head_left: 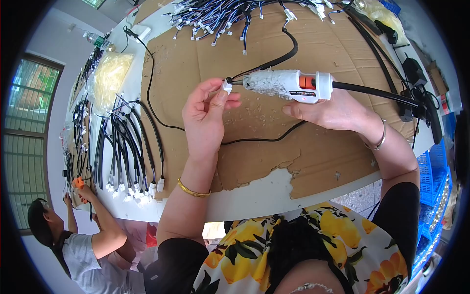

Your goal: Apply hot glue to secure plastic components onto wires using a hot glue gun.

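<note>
The left hand (208, 115) pinches a boxy white plastic connector (227, 87) while the right hand (338, 110) grips a white plastic glue gun (281, 84), whose metal nozzle (237, 82), between the hands, is best held steadily at the connector.

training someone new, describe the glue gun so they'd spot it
Find the brown cardboard sheet on the white table; above it, a right hand holds the white plastic glue gun, nozzle pointing left. Unlike the thin black cables around it, it is bulky, with orange showing in its side.
</note>
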Tool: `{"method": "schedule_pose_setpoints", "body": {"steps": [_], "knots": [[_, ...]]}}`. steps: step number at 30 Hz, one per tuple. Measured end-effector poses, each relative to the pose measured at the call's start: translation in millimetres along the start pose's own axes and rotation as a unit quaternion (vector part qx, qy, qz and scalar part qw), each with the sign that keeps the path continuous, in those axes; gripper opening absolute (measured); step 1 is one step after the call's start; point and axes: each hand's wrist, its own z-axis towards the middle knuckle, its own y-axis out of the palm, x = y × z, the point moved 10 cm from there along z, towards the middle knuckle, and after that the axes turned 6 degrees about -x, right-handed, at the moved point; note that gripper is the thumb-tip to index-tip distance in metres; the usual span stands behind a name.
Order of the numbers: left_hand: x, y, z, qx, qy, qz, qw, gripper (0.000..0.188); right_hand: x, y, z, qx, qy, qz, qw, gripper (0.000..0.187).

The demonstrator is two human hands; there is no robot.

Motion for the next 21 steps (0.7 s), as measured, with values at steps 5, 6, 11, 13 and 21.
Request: {"method": "schedule_pose_setpoints", "body": {"steps": [5, 6, 11, 13, 21], "knots": [[2.3, -2.3, 0.7, 0.007, 0.02, 0.013, 1.0, 0.017, 1.5, 0.4, 0.3, 0.0, 0.003, -0.008, 1.0, 0.023], [2.8, -2.2, 0.8, 0.007, 0.022, 0.016, 1.0, 0.017, 1.6, 0.3, 0.2, 0.0, 0.003, -0.008, 1.0, 0.023], [4.7, -2.4, 0.9, 0.008, 0.035, 0.047, 0.998, 0.017, -2.4, -0.7, 0.1, 0.011, -0.031, 0.006, 0.999, 0.023], [6.0, -2.4, 0.7, 0.006, 0.044, 0.052, 0.998, 0.017, -2.5, -0.3, 0.0, 0.008, -0.023, 0.002, 1.0, 0.023], [6.9, -3.6, -0.7, 0.008, 0.049, 0.095, 0.994, 0.018, -2.4, 0.8, 0.7, -0.005, -0.004, -0.025, 1.0, 0.022]]}}
